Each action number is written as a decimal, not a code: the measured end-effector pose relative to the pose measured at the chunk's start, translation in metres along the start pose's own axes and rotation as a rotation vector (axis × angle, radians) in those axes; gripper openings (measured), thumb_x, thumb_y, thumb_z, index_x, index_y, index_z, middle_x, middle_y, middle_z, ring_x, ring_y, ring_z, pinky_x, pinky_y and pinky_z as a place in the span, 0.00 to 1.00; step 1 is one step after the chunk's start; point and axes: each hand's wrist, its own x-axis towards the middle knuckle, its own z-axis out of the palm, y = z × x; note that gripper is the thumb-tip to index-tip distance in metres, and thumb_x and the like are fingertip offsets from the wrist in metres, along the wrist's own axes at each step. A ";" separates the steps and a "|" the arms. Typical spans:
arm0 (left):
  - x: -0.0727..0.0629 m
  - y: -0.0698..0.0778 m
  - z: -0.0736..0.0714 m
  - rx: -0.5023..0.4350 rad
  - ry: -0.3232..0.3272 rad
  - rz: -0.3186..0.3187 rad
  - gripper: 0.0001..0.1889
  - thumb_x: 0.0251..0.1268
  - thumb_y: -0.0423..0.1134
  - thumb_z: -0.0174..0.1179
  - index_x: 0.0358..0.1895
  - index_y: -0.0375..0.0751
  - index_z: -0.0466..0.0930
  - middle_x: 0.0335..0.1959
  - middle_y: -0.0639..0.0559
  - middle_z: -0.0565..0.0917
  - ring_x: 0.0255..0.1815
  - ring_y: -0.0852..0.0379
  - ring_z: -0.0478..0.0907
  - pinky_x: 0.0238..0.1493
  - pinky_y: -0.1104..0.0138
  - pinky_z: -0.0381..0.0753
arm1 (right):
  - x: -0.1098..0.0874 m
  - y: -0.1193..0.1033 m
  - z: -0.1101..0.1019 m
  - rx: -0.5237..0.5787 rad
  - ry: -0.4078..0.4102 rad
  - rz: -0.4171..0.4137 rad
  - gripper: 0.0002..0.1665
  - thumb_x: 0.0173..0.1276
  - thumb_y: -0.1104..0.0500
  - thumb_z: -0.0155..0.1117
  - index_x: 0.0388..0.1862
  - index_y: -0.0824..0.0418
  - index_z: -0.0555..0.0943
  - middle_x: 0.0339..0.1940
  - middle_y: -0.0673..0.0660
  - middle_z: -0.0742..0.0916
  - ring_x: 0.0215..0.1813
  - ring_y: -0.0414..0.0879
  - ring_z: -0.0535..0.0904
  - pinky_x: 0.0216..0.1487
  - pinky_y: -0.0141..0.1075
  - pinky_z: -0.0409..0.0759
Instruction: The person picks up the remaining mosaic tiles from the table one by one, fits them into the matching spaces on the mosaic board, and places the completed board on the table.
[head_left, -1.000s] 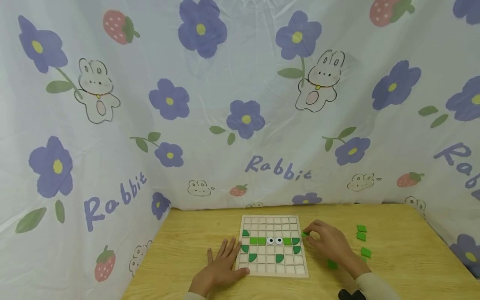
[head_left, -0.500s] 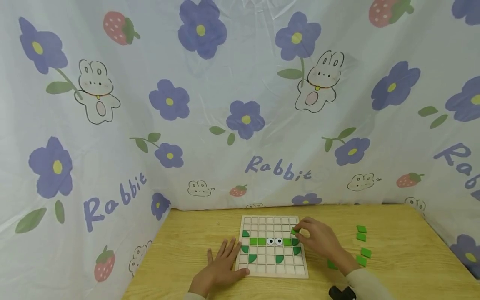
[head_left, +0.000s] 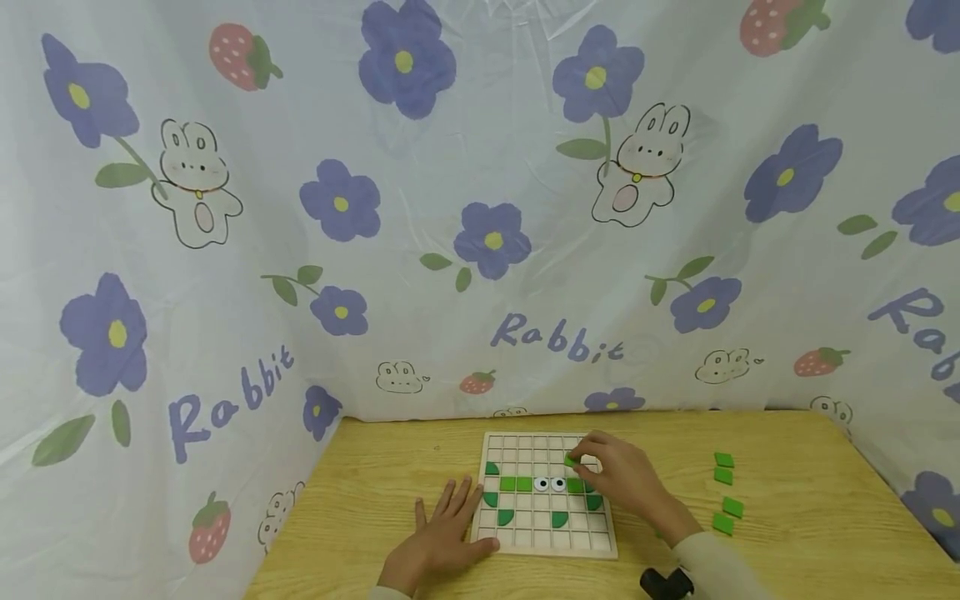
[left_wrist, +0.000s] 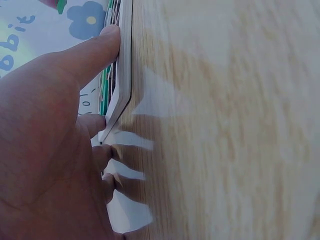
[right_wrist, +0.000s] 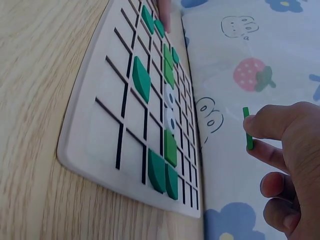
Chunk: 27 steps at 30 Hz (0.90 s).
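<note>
A pale wooden grid board (head_left: 553, 540) lies on the table. Set in its cells are bright green square tiles (head_left: 507, 484), dark green quarter-round tiles (head_left: 559, 519) and two white eye pieces (head_left: 542, 484). My right hand (head_left: 628, 477) is over the board's upper right part, pinching a thin green tile (right_wrist: 248, 128) between thumb and finger. In the right wrist view that tile appears edge-on, raised off the board. At the board's left edge my left hand (head_left: 441, 537) rests with fingers spread, its thumb (left_wrist: 107, 42) against the rim.
Several loose green tiles (head_left: 723, 476) lie on the wooden table (head_left: 817, 500) to the right of the board. A black object (head_left: 666, 583) shows beside the right sleeve (head_left: 716, 562). Behind the table hangs a rabbit-and-flower curtain (head_left: 420, 325).
My right hand has moved left from beside the board to above its upper right cells, carrying the green tile. The left hand has stayed in place.
</note>
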 end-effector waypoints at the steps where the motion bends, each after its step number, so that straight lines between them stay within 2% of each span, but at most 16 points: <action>1: 0.000 0.000 0.000 -0.010 -0.006 0.004 0.52 0.72 0.73 0.56 0.89 0.49 0.50 0.91 0.43 0.47 0.91 0.34 0.38 0.74 0.18 0.27 | 0.001 -0.001 0.001 0.003 0.004 -0.003 0.09 0.65 0.59 0.81 0.44 0.50 0.92 0.44 0.47 0.90 0.39 0.45 0.89 0.33 0.31 0.82; 5: 0.000 -0.001 0.000 -0.021 -0.015 0.016 0.52 0.72 0.74 0.56 0.89 0.49 0.50 0.91 0.42 0.46 0.91 0.33 0.37 0.73 0.18 0.26 | 0.005 -0.006 0.005 0.012 0.008 -0.015 0.10 0.65 0.58 0.81 0.44 0.49 0.92 0.44 0.47 0.89 0.39 0.46 0.88 0.33 0.32 0.82; 11: 0.003 -0.007 0.003 -0.025 -0.017 0.021 0.53 0.71 0.75 0.54 0.89 0.53 0.47 0.91 0.43 0.44 0.91 0.34 0.35 0.71 0.17 0.24 | 0.012 -0.012 0.008 0.022 -0.019 -0.029 0.08 0.68 0.56 0.79 0.45 0.49 0.92 0.45 0.46 0.89 0.36 0.40 0.86 0.31 0.29 0.79; 15: 0.003 -0.008 0.004 -0.035 -0.014 0.032 0.54 0.71 0.78 0.52 0.90 0.54 0.45 0.91 0.43 0.42 0.91 0.34 0.33 0.71 0.17 0.22 | 0.015 -0.015 0.010 0.023 -0.035 -0.032 0.08 0.68 0.56 0.79 0.45 0.49 0.92 0.46 0.47 0.89 0.37 0.41 0.87 0.31 0.29 0.79; 23: 0.000 0.001 0.000 0.007 -0.005 0.007 0.51 0.73 0.72 0.57 0.88 0.49 0.51 0.90 0.43 0.47 0.91 0.34 0.39 0.73 0.18 0.29 | 0.021 -0.025 0.015 0.023 -0.051 -0.042 0.07 0.68 0.56 0.79 0.44 0.49 0.92 0.48 0.48 0.89 0.38 0.45 0.88 0.32 0.31 0.81; 27: 0.006 -0.008 0.007 -0.021 0.014 0.010 0.52 0.70 0.76 0.55 0.89 0.55 0.50 0.91 0.44 0.47 0.91 0.34 0.38 0.74 0.19 0.26 | 0.024 -0.030 0.018 0.024 -0.062 -0.053 0.07 0.68 0.56 0.79 0.45 0.50 0.92 0.48 0.48 0.89 0.38 0.44 0.87 0.34 0.33 0.82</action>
